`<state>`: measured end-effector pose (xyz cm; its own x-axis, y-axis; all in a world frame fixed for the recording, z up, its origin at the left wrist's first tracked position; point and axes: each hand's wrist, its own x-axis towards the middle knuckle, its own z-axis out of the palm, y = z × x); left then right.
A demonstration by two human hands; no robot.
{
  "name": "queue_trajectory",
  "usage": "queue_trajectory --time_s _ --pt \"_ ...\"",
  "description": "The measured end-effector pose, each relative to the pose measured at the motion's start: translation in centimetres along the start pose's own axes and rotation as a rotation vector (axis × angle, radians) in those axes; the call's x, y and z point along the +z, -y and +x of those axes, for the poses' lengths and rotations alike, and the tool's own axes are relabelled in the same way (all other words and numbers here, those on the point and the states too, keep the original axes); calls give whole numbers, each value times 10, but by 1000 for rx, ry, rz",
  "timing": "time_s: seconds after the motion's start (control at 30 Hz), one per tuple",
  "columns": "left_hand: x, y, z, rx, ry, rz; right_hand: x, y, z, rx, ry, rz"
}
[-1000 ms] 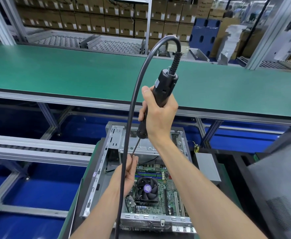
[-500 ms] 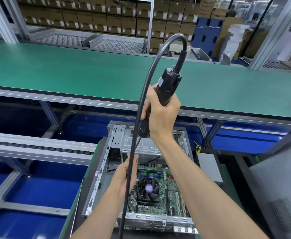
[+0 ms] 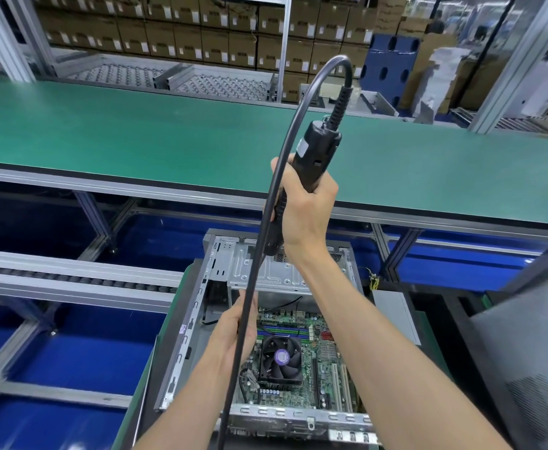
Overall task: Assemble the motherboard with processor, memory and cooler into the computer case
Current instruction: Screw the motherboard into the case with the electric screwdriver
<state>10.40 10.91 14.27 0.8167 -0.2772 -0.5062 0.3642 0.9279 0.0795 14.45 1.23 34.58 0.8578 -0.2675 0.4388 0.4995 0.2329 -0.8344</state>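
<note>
Screw-down step, as I read it — the motherboard (image 3: 293, 362) already lies flat inside the open computer case (image 3: 198, 323), with the cooler (image 3: 280, 358) fan on top and memory sticks (image 3: 282, 332) seated just behind it. The case sits on a green-edged tabletop (image 3: 143, 378) below me.

My right hand (image 3: 308, 209) has its grip wrapped firmly round the black electric screwdriver (image 3: 311, 157), held high and tilted, bit end pointing down toward the case's far-left area. The bit itself is hidden behind the cable (image 3: 253, 287) and my left hand — can't see the tip.

My left hand (image 3: 238, 323) hovers over the board's rear-left corner, fingers bunched near where the bit should be. Whether that grip is pinching a screw, steadying the bit or just touching the cable, I cannot tell.

Judgement: board placement done, fastening under way or about to start. Next move calls for lowering the driver straight onto a mounting hole, keeping the bit upright and seated so it doesn't slip onto the board. The cable loops in front of the view and should stay clear of the fan.
</note>
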Motion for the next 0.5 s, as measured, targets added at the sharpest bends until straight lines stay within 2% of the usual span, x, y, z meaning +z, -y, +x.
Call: queue_trajectory --time_s 0.13,0.27,0.5 --pt "2 2 -2 38 -13 116 2 3 5 8 -13 -7" --pt "-6 -2 2 152 -158 189 6 -2 14 -30 0 -68" --pt "-15 -27 13 105 -310 427 11 -29 19 -15 22 -178"
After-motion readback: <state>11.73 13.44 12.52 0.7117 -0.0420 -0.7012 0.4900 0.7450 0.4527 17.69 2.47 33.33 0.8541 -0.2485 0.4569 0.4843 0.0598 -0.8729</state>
